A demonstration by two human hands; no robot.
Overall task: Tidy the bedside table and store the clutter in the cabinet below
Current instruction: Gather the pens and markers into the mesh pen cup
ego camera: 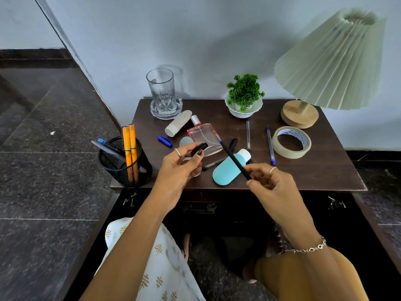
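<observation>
My right hand (273, 187) pinches a black pen (234, 159) near its rear end, its blue tip pointing up and left over the table. My left hand (180, 166) pinches a black pen cap (199, 148) between thumb and fingers, apart from the pen tip. Below them on the dark wooden bedside table (325, 170) lie a blue bottle (225, 172), a pink perfume bottle (204, 135), a white tube (178, 123), a blue cap (165, 141), a black cap (233, 143), a roll of tape (291, 142) and several loose pens (270, 145). The cabinet below (217, 211) is dark.
A black mesh pen holder (125, 164) with orange and blue pens stands on the table's front left corner. A glass on a coaster (162, 92), a small potted plant (244, 96) and a lamp (325, 61) stand along the back by the wall. Dark stone floor lies left.
</observation>
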